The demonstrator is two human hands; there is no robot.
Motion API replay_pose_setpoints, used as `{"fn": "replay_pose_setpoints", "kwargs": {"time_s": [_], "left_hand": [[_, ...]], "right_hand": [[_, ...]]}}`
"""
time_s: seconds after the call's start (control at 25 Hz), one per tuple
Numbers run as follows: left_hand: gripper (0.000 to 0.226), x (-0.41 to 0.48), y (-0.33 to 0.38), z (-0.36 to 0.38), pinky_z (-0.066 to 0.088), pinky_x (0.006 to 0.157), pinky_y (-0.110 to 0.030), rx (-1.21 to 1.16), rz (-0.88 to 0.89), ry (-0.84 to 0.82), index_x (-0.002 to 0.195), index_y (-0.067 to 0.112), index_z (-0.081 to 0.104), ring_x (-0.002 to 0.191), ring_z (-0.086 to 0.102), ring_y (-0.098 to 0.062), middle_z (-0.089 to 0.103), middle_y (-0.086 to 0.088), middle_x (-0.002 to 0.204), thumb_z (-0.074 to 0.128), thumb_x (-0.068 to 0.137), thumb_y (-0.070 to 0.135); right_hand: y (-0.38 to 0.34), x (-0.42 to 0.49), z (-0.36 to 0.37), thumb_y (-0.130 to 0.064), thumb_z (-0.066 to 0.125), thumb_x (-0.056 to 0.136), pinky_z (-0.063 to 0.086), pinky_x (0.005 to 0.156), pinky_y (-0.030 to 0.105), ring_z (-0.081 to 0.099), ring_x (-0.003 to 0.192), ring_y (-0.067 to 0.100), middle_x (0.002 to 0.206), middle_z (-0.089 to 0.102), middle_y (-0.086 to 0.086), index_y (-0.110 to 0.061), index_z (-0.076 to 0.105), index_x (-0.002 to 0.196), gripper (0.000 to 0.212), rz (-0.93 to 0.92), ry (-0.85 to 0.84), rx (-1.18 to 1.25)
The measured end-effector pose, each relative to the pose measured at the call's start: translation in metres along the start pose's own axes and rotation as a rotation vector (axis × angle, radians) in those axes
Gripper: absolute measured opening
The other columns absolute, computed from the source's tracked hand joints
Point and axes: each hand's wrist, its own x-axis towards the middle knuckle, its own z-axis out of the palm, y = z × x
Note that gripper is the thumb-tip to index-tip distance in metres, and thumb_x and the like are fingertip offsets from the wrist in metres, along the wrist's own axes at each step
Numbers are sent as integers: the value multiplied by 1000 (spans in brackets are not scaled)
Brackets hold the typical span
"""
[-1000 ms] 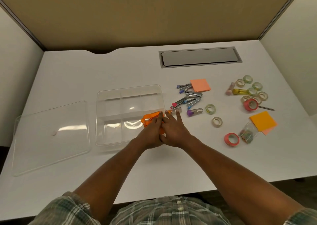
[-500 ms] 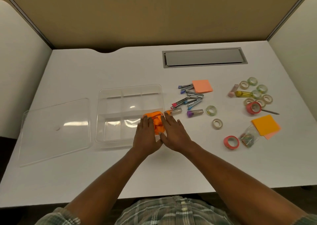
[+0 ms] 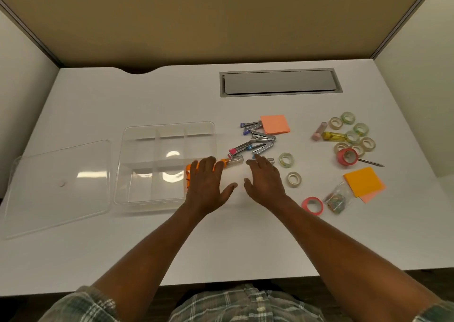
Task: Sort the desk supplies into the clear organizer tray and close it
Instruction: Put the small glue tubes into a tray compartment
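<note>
Both hands have parted since half a second ago. Then they sat together over the orange item; now the right hand (image 3: pixel 265 181) has shifted right toward the loose supplies, while the left hand (image 3: pixel 207 184) stays at the tray's near right corner.

Head view. The left hand's fingers are straight and slightly spread, lying flat over the orange item (image 3: pixel 187 174). That item shows only at the hand's left edge and appears to sit in the near right compartment of the clear organizer tray (image 3: pixel 169 125). Whether the hand presses it I cannot tell. The right hand's fingers are straight and grip nothing, with the tips at a clear tube (image 3: pixel 269 160). An orange-capped tube (image 3: pixel 232 162) lies between the hands, just outside the tray's right wall.

Judgement: one item is placed and sorting has barely begun. The next move calls for a pinch on a slim tube, which may roll, then a short carry left into a compartment.

Surroundings:
- The staplers (image 3: pixel 260 142) and a pink sticky pad (image 3: pixel 275 124) lie just beyond the tubes.
- Two tape rolls (image 3: pixel 286 160) sit to the right of the right hand, and more supplies cluster at the far right.
- The lid (image 3: pixel 56 186) lies flat on the desk (image 3: pixel 147 248), left of the tray and touching nothing else; closing is not yet due.

Nothing blocks the reach. The left hand covers the near right compartment and would hinder a drop there.
</note>
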Motion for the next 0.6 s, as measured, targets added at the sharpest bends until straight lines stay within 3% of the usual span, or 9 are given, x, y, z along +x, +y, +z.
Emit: {"fn": "replay_pose_setpoints", "kwargs": {"time_s": [0.16,0.28,0.36,0.44,0.52,0.6], "left_hand": [[68,41,33,15,2,119,-60,138,69,-335,143,20,45,146,29,-33,38,-13,155,45,91,64],[71,59,42,31,-6,116,-64,278,60,-515,146,20,41,150,17,-38,25,-19,161,45,91,65],[71,65,45,37,-5,116,-64,320,11,-526,148,20,39,150,17,-42,20,-22,162,45,92,63],[68,66,49,40,-3,118,-62,327,-29,-505,148,19,39,149,18,-42,19,-23,162,45,94,60],[64,65,53,44,-4,119,-59,324,-52,-515,147,17,41,150,16,-41,19,-24,161,47,95,55],[61,63,56,46,-2,119,-59,330,-63,-549,146,14,42,150,17,-40,24,-24,160,47,97,50]], "right_hand": [[36,6,-4,-27,57,95,19,122,54,6,155,32,169,6,7,-23,8,160,81,-9,-254,-144],[48,3,-2,-23,54,97,13,122,56,-4,155,33,169,-9,6,-27,-2,160,84,-47,-384,-236],[50,0,-4,-19,53,97,18,121,55,1,155,35,169,-4,8,-27,3,160,81,-66,-359,-249],[47,-2,-8,-16,53,96,32,116,53,16,151,39,166,13,12,-24,13,160,75,-91,-287,-263],[46,-3,-13,-13,50,96,46,102,47,36,139,38,156,32,15,-21,23,156,66,-113,-227,-292],[48,-4,-16,-11,45,98,50,89,42,49,121,34,143,43,15,-19,31,152,57,-117,-203,-295]]}}
